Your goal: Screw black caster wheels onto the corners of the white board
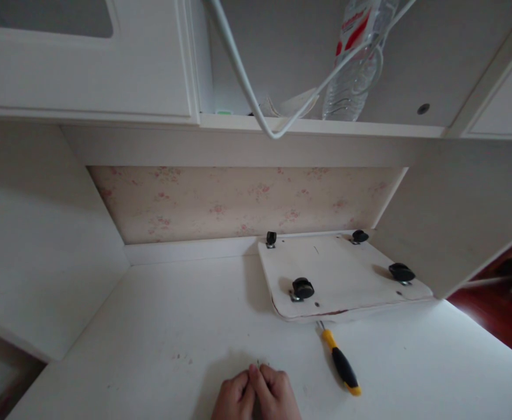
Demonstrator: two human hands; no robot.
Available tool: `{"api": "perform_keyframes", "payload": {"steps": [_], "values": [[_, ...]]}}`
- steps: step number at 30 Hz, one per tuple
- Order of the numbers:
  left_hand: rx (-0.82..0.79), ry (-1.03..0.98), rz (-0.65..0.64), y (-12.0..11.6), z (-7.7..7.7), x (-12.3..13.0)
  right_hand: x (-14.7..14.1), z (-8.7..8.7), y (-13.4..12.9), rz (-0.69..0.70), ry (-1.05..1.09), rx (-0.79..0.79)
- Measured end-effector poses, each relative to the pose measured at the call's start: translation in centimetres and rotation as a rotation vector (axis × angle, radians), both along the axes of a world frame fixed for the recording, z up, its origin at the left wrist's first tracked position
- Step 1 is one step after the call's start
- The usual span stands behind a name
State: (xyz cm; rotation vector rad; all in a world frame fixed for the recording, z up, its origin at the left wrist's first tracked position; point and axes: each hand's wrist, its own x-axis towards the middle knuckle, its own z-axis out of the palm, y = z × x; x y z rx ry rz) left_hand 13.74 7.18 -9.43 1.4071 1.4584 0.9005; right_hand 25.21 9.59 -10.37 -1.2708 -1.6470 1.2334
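At the bottom middle of the head view, my left hand [235, 395] and my right hand [276, 392] are pressed together just over the white desktop, thumbs side by side. Fingers on both are curled closed. A tiny greenish tip shows above the thumbs, but what they pinch, if anything, is too small to name. To the right of my right hand lies a screwdriver [344, 366] with a yellow and black handle, its shaft pointing at a white board [339, 268]. Black casters stand up from the board's corners, among them a front left caster [302, 288] and a front right caster [401, 272].
An open shelf [282, 58] above holds a clear plastic bottle [352, 76] and some paper. A white cable [242, 76] droops in front of it. Side panels [41, 233] enclose the desktop [186, 315], which has small dark specks. Floral wallpaper [238, 201] covers the back.
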Motion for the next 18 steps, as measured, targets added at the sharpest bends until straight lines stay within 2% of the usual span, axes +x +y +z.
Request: {"api": "perform_keyframes", "payload": {"steps": [18], "values": [[-0.039,0.031,-0.016,0.20,0.48,-0.11,-0.13,-0.10,0.05,0.008,0.001,-0.015]]}}
